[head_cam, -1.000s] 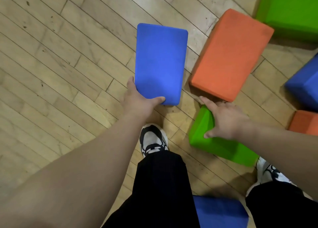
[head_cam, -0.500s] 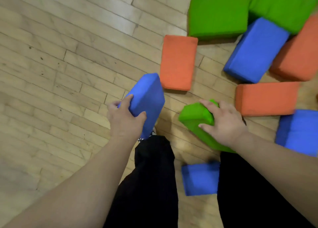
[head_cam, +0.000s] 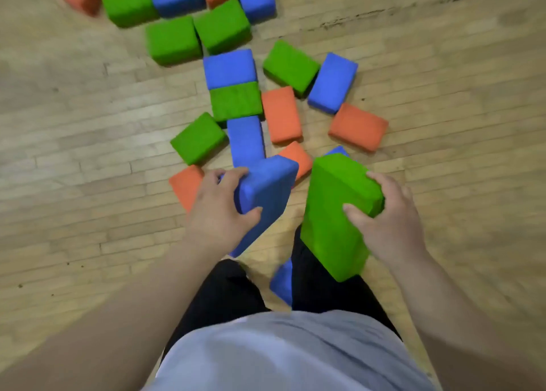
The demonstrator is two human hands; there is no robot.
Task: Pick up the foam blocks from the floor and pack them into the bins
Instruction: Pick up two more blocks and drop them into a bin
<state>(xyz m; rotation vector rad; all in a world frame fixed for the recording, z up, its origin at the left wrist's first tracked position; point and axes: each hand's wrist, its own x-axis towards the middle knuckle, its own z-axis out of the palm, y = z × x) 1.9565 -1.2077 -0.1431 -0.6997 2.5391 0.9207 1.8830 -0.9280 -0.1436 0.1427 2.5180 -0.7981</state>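
Note:
My left hand [head_cam: 217, 210] grips a blue foam block [head_cam: 267, 192] by its near end, lifted off the floor and tilted. A green foam block [head_cam: 332, 213] is held up by my right hand [head_cam: 387, 222], fingers curled round its right end. Both blocks hang above my legs. Several more blue, green and orange foam blocks lie scattered on the wooden floor [head_cam: 88, 183] ahead, such as a green one [head_cam: 198, 138] and an orange one [head_cam: 357, 126]. No bin is in view.
A blue block [head_cam: 282, 281] lies between my legs on the floor. An orange block [head_cam: 184, 183] sits just beyond my left hand. Bare floorboards stretch to the left and right of the pile.
Both hands have lifted their blocks off the floor. My view rose and pulled back, so many more blocks came into sight ahead.

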